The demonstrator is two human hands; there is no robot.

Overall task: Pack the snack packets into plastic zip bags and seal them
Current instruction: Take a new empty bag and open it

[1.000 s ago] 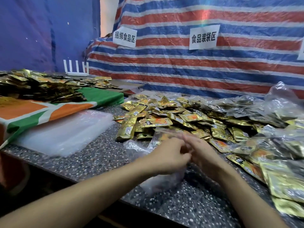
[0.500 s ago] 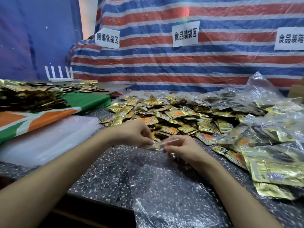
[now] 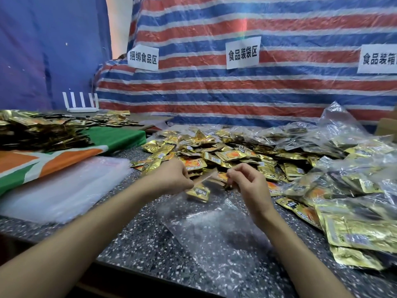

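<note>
A clear plastic zip bag (image 3: 217, 235) lies flat on the speckled counter, its mouth at the far end. My left hand (image 3: 171, 176) pinches the left side of the mouth and my right hand (image 3: 247, 181) pinches the right side, holding the top strip up between them. A gold snack packet (image 3: 198, 193) shows just below the mouth; whether it is inside the bag I cannot tell. A heap of loose gold snack packets (image 3: 214, 153) lies just beyond my hands.
Filled clear bags of packets (image 3: 348, 190) crowd the right side. A stack of empty zip bags (image 3: 64, 190) lies at the left beside an orange and green cloth (image 3: 71, 155) bearing more packets. A striped tarp with paper signs backs the counter (image 3: 150, 239).
The crumpled bag held between my joined hands has been spread flat toward me. My hands have moved apart along its mouth, and the view shifted right.
</note>
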